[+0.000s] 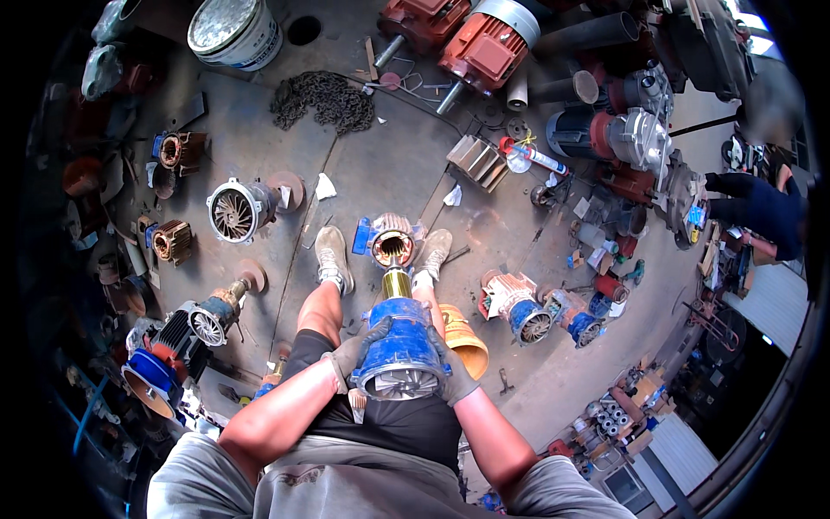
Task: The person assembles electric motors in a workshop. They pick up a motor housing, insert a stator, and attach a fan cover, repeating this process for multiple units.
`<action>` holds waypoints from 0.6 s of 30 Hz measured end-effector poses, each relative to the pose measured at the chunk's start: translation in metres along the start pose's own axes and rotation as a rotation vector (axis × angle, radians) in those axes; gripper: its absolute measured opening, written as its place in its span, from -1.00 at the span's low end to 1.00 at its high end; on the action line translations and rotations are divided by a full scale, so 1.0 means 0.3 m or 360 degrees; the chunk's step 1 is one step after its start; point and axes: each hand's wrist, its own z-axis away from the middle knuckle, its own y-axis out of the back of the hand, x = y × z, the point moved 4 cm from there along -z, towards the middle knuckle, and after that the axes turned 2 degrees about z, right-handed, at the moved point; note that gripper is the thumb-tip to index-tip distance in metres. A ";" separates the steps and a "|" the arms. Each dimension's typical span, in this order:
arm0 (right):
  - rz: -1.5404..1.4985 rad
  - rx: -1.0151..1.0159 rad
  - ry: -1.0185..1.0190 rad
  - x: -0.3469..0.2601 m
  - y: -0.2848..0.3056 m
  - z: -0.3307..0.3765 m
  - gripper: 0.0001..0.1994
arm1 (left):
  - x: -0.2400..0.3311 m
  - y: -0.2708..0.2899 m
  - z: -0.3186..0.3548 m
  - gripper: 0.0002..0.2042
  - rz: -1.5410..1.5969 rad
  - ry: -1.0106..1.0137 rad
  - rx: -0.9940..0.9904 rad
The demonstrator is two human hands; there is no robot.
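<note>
In front of my lap I hold a blue pump body (399,333), its vaned, fan-like end tilted toward me. My gloved left hand (348,356) grips its left side, and my gloved right hand (456,372) is wrapped round the right side. From its far end a shiny brass-coloured rotor (397,284) points away from me. The rotor's shaft tip reaches the mouth of a motor stator (391,232) with copper windings, standing between my shoes; how deep it goes in, I cannot tell. A brush (357,405) lies against my shorts, below my left hand.
A yellow bucket (464,340) stands by my right leg. Pump assemblies (516,303) lie to the right, and a finned casing (233,212) to the left. Beyond are a chain heap (324,101), red motors (488,48) and a white bucket (233,35). Another person (765,212) is at far right.
</note>
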 end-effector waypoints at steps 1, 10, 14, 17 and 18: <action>-0.0001 -0.0067 -0.0005 -0.027 0.035 -0.054 -0.57 | 0.019 -0.005 -0.027 -0.41 -0.0056 -0.0057 0.0032; -0.0003 -0.0084 -0.0226 -0.193 0.050 -0.321 -0.53 | 0.167 0.051 -0.265 -0.42 0.0536 -0.0245 0.0216; -0.0042 -0.0142 -0.0278 -0.223 0.066 -0.373 -0.48 | 0.213 -0.029 -0.292 -0.44 0.0751 -0.0419 0.0345; -0.0101 -0.0167 -0.0386 -0.204 0.126 -0.447 -0.48 | 0.232 -0.069 -0.312 -0.45 0.0856 -0.0501 0.0427; -0.0116 -0.0171 -0.0413 -0.206 0.122 -0.459 -0.48 | 0.240 -0.090 -0.309 -0.45 0.0876 -0.0508 0.0448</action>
